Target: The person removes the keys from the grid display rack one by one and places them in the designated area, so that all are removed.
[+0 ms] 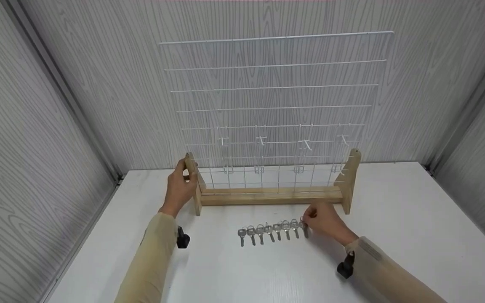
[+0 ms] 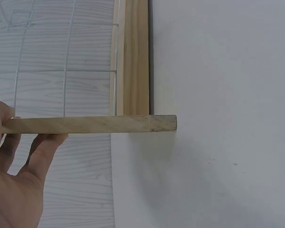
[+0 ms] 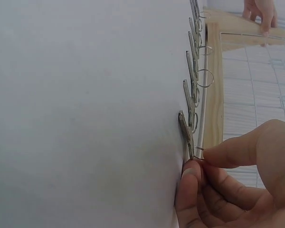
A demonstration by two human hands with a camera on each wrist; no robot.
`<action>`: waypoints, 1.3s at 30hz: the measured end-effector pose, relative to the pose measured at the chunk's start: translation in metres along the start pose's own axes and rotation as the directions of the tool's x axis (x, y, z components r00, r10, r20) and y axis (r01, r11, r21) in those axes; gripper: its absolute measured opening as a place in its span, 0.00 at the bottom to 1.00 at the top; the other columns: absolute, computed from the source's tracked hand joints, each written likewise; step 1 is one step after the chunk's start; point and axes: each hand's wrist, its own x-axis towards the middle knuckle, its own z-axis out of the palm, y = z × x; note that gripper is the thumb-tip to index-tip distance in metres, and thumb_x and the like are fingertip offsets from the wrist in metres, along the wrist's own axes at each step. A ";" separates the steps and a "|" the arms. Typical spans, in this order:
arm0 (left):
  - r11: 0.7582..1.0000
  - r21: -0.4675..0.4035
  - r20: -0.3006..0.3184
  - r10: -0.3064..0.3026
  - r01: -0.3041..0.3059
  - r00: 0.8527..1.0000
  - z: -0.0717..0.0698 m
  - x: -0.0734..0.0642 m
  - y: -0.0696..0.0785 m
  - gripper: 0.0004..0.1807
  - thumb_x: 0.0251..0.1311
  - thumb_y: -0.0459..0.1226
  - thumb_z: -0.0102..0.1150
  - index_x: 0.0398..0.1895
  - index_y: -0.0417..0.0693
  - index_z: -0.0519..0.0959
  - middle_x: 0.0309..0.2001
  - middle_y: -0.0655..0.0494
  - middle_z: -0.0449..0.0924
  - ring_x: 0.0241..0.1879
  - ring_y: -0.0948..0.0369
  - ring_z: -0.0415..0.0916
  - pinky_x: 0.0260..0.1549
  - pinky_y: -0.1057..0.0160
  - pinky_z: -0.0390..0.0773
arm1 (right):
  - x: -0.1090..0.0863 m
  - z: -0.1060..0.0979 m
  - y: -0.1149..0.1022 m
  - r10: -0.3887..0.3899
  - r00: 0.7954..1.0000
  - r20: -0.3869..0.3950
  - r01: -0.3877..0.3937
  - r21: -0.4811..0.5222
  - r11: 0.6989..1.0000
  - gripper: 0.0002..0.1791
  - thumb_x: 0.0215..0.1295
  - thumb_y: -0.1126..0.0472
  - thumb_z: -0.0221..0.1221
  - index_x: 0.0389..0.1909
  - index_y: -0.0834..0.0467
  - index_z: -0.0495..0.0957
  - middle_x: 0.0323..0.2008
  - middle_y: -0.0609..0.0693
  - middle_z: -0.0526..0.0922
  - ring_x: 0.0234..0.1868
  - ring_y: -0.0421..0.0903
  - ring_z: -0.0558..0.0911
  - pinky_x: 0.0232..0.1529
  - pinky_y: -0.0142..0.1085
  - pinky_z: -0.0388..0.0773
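Observation:
My left hand [image 1: 179, 188] grips the upper end of the left wooden side post [image 1: 197, 193] of a white wire grid rack [image 1: 278, 170]. In the left wrist view, thumb and fingers lie on opposite faces of that post [image 2: 92, 125]. Over on the right, my right hand [image 1: 326, 219] is at the end of a row of silver keys [image 1: 277, 230] with small rings, laid on the white table. Its thumb and fingers pinch the ring [image 3: 198, 153] of the rightmost key [image 3: 185, 127]. That key's blade leans close to the table; whether it touches cannot be told.
Several white hooks [image 1: 307, 144] hang across the grid's lower part. A wooden base bar [image 1: 272, 198] joins the left post to the right side post [image 1: 349, 181]. The white table [image 1: 242, 277] meets wood-grain panels [image 1: 99, 84] at the back and sides.

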 end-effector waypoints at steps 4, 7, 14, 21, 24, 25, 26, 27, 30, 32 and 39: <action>1.000 -0.016 -0.005 -0.014 0.014 1.000 0.000 -0.002 0.000 0.29 0.82 0.36 0.50 0.81 0.42 0.61 0.74 0.40 0.72 0.61 0.40 0.82 0.58 0.44 0.88 | 0.000 0.001 0.001 -0.019 1.000 -0.003 0.019 -0.001 1.000 0.04 0.68 0.70 0.65 0.34 0.63 0.88 0.33 0.52 0.88 0.32 0.43 0.82 0.29 0.30 0.79; 1.000 -0.028 -0.007 -0.012 0.012 1.000 0.000 -0.003 0.002 0.29 0.81 0.35 0.50 0.81 0.42 0.61 0.75 0.39 0.71 0.61 0.39 0.81 0.57 0.43 0.88 | 0.000 0.002 0.001 -0.018 1.000 -0.013 0.018 0.005 1.000 0.04 0.68 0.70 0.64 0.34 0.63 0.87 0.33 0.52 0.88 0.34 0.43 0.84 0.30 0.31 0.81; 0.998 -0.044 -0.004 -0.033 0.033 0.999 -0.001 -0.003 0.005 0.30 0.81 0.36 0.51 0.82 0.43 0.61 0.75 0.40 0.71 0.61 0.39 0.81 0.57 0.44 0.88 | 0.001 0.003 0.003 -0.004 1.000 -0.031 0.004 0.000 1.000 0.04 0.67 0.69 0.65 0.34 0.62 0.87 0.32 0.52 0.88 0.33 0.43 0.83 0.30 0.31 0.80; 0.998 -0.043 0.025 -0.049 0.050 0.998 -0.006 -0.003 0.007 0.29 0.82 0.37 0.52 0.81 0.43 0.62 0.75 0.39 0.70 0.64 0.38 0.80 0.60 0.44 0.87 | 0.000 0.004 0.003 0.006 0.999 -0.033 -0.006 -0.018 1.000 0.03 0.67 0.69 0.66 0.34 0.62 0.88 0.31 0.51 0.87 0.32 0.43 0.82 0.30 0.30 0.79; 0.997 -0.048 0.031 -0.059 0.060 0.998 -0.008 -0.002 0.009 0.30 0.81 0.39 0.54 0.81 0.44 0.62 0.75 0.38 0.69 0.65 0.37 0.79 0.60 0.44 0.87 | 0.001 0.003 0.002 0.019 0.999 -0.036 -0.019 -0.012 1.000 0.04 0.68 0.69 0.65 0.34 0.62 0.88 0.31 0.51 0.87 0.32 0.43 0.82 0.30 0.30 0.78; 0.997 -0.051 0.033 -0.060 0.062 0.998 -0.008 -0.002 0.009 0.30 0.81 0.39 0.54 0.81 0.43 0.62 0.75 0.37 0.69 0.65 0.36 0.79 0.60 0.44 0.86 | 0.000 0.003 0.002 0.025 0.999 -0.035 -0.025 -0.009 1.000 0.04 0.69 0.68 0.65 0.34 0.62 0.88 0.31 0.51 0.87 0.32 0.43 0.82 0.30 0.30 0.78; 0.996 -0.055 0.034 -0.063 0.065 0.997 -0.008 -0.002 0.010 0.30 0.81 0.40 0.54 0.81 0.44 0.62 0.75 0.37 0.69 0.66 0.36 0.78 0.60 0.44 0.86 | 0.000 0.003 0.003 0.031 0.999 -0.035 -0.031 -0.004 1.000 0.04 0.69 0.68 0.65 0.34 0.62 0.88 0.32 0.51 0.87 0.32 0.44 0.82 0.30 0.30 0.78; 0.996 -0.058 0.034 -0.068 0.070 0.997 -0.007 -0.003 0.010 0.30 0.81 0.40 0.54 0.81 0.44 0.62 0.75 0.38 0.69 0.66 0.37 0.78 0.60 0.44 0.87 | 0.000 0.003 0.003 0.033 0.999 -0.034 -0.033 -0.003 0.999 0.05 0.69 0.68 0.65 0.34 0.62 0.88 0.32 0.51 0.87 0.32 0.44 0.81 0.29 0.30 0.78; 0.995 -0.065 0.035 -0.068 0.070 0.997 -0.006 -0.004 0.009 0.30 0.81 0.39 0.54 0.81 0.44 0.62 0.75 0.37 0.69 0.66 0.36 0.78 0.60 0.43 0.86 | -0.001 0.003 0.005 0.053 0.998 -0.036 -0.053 0.001 0.999 0.04 0.69 0.68 0.66 0.34 0.61 0.88 0.32 0.51 0.87 0.32 0.44 0.81 0.30 0.30 0.77; 0.995 -0.066 0.038 -0.066 0.069 0.997 -0.005 -0.005 0.008 0.30 0.81 0.39 0.54 0.82 0.43 0.61 0.75 0.36 0.69 0.67 0.35 0.78 0.61 0.43 0.86 | -0.001 0.004 0.006 0.064 0.997 -0.035 -0.063 0.003 0.998 0.04 0.69 0.67 0.66 0.34 0.61 0.88 0.32 0.51 0.88 0.32 0.44 0.81 0.29 0.30 0.77; 0.997 -0.059 0.020 -0.053 0.054 0.998 -0.003 -0.005 0.008 0.31 0.81 0.39 0.54 0.81 0.42 0.61 0.74 0.37 0.70 0.66 0.36 0.78 0.60 0.44 0.87 | 0.000 0.003 0.008 0.067 0.997 -0.033 -0.066 0.016 0.998 0.04 0.69 0.66 0.67 0.34 0.60 0.88 0.31 0.51 0.87 0.30 0.44 0.80 0.27 0.31 0.76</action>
